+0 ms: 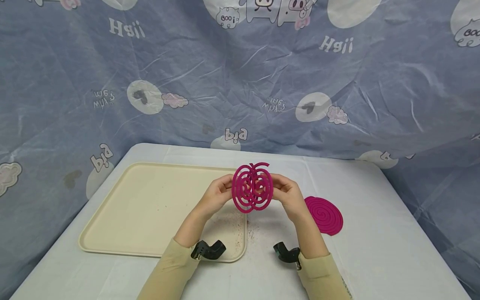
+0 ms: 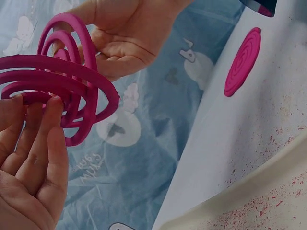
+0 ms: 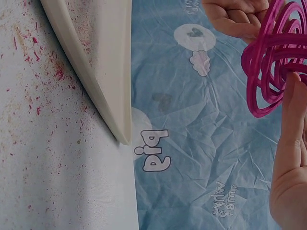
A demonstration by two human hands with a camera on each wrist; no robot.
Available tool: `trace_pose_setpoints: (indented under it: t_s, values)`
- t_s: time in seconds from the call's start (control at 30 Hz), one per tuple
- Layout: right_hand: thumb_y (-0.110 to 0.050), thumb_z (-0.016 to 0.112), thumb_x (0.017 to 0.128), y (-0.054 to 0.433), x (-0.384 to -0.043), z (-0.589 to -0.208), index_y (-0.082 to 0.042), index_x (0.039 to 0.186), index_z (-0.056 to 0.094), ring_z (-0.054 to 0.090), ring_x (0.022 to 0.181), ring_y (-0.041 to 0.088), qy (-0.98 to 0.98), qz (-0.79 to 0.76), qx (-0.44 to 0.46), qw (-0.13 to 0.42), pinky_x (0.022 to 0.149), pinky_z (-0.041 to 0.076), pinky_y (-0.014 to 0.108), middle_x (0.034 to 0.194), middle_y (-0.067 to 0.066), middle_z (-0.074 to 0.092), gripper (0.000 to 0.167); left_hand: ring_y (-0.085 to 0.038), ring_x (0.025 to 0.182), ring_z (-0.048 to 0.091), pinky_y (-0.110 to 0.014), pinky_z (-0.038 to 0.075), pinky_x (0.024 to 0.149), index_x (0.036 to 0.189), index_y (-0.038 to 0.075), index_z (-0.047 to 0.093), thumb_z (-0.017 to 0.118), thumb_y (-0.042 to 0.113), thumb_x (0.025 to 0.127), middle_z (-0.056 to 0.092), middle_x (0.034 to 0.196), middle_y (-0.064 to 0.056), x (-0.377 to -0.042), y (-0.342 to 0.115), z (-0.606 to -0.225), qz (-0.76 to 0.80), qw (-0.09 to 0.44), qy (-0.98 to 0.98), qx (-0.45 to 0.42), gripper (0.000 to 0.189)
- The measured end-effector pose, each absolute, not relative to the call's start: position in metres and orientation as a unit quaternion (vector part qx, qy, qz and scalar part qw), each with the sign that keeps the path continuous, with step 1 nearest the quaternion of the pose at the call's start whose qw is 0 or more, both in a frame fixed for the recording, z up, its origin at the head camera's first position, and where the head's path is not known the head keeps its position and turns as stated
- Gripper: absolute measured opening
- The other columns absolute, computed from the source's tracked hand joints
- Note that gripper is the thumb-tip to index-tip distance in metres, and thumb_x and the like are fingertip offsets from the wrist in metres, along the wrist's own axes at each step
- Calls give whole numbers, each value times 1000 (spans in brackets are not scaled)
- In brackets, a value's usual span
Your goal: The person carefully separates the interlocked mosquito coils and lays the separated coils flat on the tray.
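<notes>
Two magenta mosquito coils, the left one [image 1: 235, 192] and the right one [image 1: 270, 192], are held up above the table, their rings interlaced and tilted against each other. The left hand [image 1: 216, 195] pinches the left coil, its fingertips near the inner rings in the left wrist view. From the other side the right hand [image 1: 290, 196] grips the right coil; in the head view its fingertips are partly hidden behind the rings. Flat on the table, beside the right forearm, lies a magenta coil disc [image 1: 325, 216] with its rings packed tightly together.
A cream tray [image 1: 150, 208] with a raised rim takes up the table's left side. Reddish crumbs [image 3: 57, 72] lie on the tray's corner and the white table [image 1: 375, 250] next to it. A blue printed cloth [image 1: 225, 75] hangs behind the table.
</notes>
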State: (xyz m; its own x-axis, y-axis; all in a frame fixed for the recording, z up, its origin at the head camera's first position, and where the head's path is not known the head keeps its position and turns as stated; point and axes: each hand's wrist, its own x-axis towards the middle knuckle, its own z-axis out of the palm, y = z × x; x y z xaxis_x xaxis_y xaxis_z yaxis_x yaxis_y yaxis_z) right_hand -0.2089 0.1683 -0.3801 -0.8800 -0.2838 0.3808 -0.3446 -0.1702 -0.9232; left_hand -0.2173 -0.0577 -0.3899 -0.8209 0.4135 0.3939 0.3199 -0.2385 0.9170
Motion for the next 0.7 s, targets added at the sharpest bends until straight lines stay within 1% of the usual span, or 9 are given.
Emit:
trace_pose_setpoints:
  t_s: [0.2,0.3,0.4,0.5,0.6,0.7]
  values:
    - [6,53,89,168,-207,-377,-23,106,68,65,79,11,-631,739,237,11,73,55,27,89,-1,67,37,-11,89,63,-28,51,84,115,-18,50,52,-5,92,66,95,0,-217,-59,-390,739,38,606,292,27]
    - [6,52,89,167,-206,-375,-24,105,68,64,79,10,-627,744,231,8,72,55,26,89,-1,67,38,-10,88,62,-26,51,83,114,-19,49,51,-6,92,67,93,3,-217,-58,-390,743,43,599,295,26]
    - [7,53,89,167,-205,-375,-24,105,68,64,80,9,-629,740,236,12,72,55,26,90,-2,67,38,-11,88,63,-27,51,83,113,-19,49,51,-7,92,66,94,1,-216,-58,-389,743,46,598,296,25]
    - [5,56,89,167,-205,-374,-23,107,67,65,82,10,-635,730,252,20,72,55,27,94,-1,67,35,-12,89,64,-28,52,83,111,-19,50,52,-7,91,66,96,-7,-216,-57,-388,737,45,605,298,23]
    - [3,60,88,166,-204,-374,-20,110,66,65,83,10,-639,722,264,28,71,55,27,97,-1,67,32,-13,89,65,-29,52,83,108,-18,51,52,-7,91,64,98,-15,-215,-56,-386,729,39,613,301,20]
    - [4,62,87,166,-203,-373,-14,112,66,65,82,11,-638,720,270,30,72,56,27,98,0,66,31,-13,90,64,-29,52,83,107,-18,51,52,-8,91,63,98,-17,-214,-55,-385,729,38,612,303,19]
